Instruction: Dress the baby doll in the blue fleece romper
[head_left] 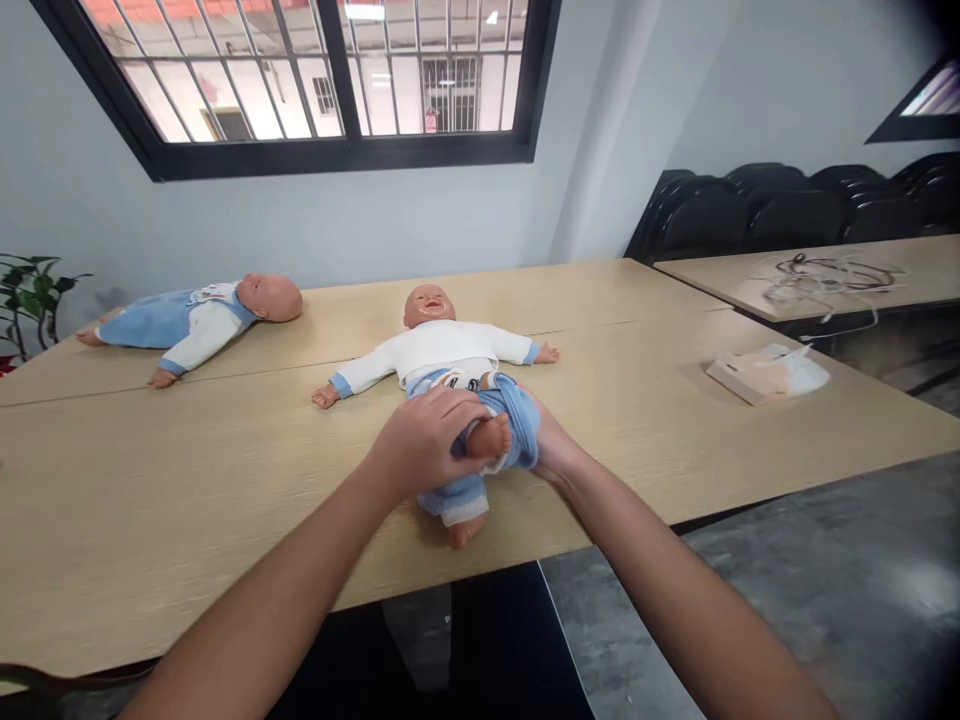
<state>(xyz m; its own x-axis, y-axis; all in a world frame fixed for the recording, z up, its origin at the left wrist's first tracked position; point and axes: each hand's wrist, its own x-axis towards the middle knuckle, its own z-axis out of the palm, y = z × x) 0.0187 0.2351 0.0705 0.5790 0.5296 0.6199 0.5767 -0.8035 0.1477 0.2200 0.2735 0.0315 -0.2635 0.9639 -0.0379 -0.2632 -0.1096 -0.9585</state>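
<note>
A baby doll [429, 305] lies on its back on the wooden table, arms spread, in a white long-sleeved top [442, 345] with blue cuffs. Blue overalls [517, 410] are bunched around its hips and one raised leg. My left hand [427, 435] is closed around that leg by the bare foot [491, 437], fingers over the blue cloth. At the right side of the bunched overalls is my right hand [546, 440]; its fingers are hidden behind the cloth. The doll's other leg [466, 528] lies toward the table's front edge, its trouser leg ending in a white cuff.
A second doll [187, 315] in blue and white lies at the back left. On the right sits an open tissue-like box [765, 372] with a white plastic wrapper. Tangled cables [832, 275] rest on another table, before stacked black chairs [795, 215]. A plant [37, 290] stands far left.
</note>
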